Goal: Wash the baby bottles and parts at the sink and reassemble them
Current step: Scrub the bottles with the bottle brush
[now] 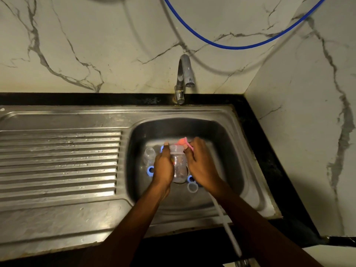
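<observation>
While in hands (163, 167) (202, 166), one bottle (178, 163), brush (182, 141)

In the basin (227, 135) at frame centre, my left hand (163, 168) holds a bottle (178, 162), my right hand (200, 166) a brush (182, 141) at its top. A second bottle (149, 156) lies left of it, drainboard (57, 160) further left, tap (183, 78) behind.
</observation>
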Demonstrator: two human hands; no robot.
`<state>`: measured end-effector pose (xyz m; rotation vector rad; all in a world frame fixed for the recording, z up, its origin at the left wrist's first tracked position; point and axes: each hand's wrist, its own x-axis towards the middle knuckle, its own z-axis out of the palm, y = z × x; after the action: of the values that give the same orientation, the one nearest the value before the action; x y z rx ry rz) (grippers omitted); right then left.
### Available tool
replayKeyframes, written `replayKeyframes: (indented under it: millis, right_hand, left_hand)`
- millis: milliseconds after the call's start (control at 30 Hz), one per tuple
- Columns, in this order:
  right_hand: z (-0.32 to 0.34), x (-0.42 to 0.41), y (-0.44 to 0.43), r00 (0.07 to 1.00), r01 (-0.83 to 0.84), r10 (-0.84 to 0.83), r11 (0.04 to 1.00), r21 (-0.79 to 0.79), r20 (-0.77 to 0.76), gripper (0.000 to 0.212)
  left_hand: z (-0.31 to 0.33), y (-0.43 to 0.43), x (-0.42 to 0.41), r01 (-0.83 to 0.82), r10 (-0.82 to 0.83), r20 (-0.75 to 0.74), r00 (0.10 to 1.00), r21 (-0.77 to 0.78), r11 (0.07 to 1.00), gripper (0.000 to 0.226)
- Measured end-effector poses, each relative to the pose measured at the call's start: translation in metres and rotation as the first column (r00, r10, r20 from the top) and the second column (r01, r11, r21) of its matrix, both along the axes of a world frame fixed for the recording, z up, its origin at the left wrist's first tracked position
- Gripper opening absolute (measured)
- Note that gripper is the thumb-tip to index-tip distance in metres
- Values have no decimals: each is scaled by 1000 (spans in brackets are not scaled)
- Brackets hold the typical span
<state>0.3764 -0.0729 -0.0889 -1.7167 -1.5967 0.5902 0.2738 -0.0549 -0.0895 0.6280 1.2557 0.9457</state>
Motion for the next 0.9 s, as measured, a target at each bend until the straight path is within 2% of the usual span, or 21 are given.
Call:
replayKeyframes:
  millis: [200,267,367,467,600,667,733,833,900]
  right_hand:
    - [3,5,9,963,108,-122,992,-72,-240,16]
    - [0,7,8,956,135,-150,988,-77,-250,17]
    - [0,7,5,968,118,-134,989,-86,-211,9]
    - [2,-4,-7,990,67,-65,998,9,-126,9]
    - [2,-9,-17,998,-57,57,993,99,1,15]
    - [2,-3,-10,998,-18,14,997,79,55,15]
    - [4,-2,-9,999,25,-30,994,107,41,12]
    - [10,-6,-13,992,-101,90,985,137,84,17]
    - [8,-2,-10,991,-52,38,993,106,132,13]
  left_hand:
    - [7,5,0,74,-76,33,997,64,995,59]
    - [5,7,-3,107,-109,28,994,50,993,50]
    - [6,5,-1,109,-109,-10,994,-27,994,36]
    - [11,0,6,61,-59,37,998,-58,996,36]
    - [12,0,7,30,-30,30,999,2,1000,45]
    - [15,0,9,48,-45,76,996,-33,998,45]
    - [17,-1,9,57,-50,118,992,-59,997,42]
    - [14,-1,10,24,-21,62,998,-47,999,38]
    - [15,-3,11,-10,21,93,995,-119,993,34]
